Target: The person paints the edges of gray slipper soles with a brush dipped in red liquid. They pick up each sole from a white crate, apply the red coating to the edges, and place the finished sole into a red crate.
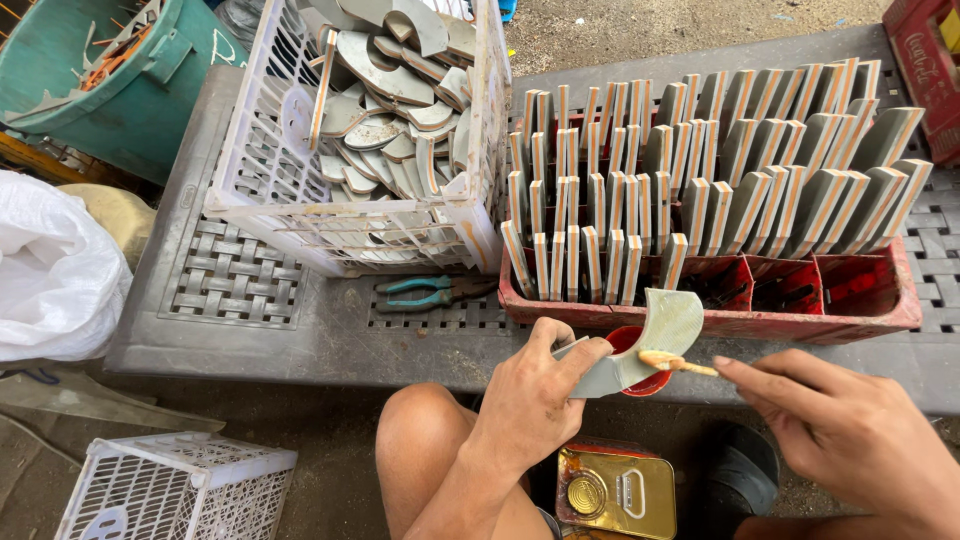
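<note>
The left hand (530,385) pinches a curved grey piece (650,340) between thumb and fingers, holding it over a small red cup (640,380) at the grey table's (300,330) front edge. The right hand (850,430) grips a thin stick (678,363), tip touching the piece. Just behind, a red crate (880,310) holds rows of upright pieces; teal pliers (430,293) lie beside a white basket (260,190).

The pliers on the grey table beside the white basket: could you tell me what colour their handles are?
The pliers have teal handles, seen in the head view.
</note>
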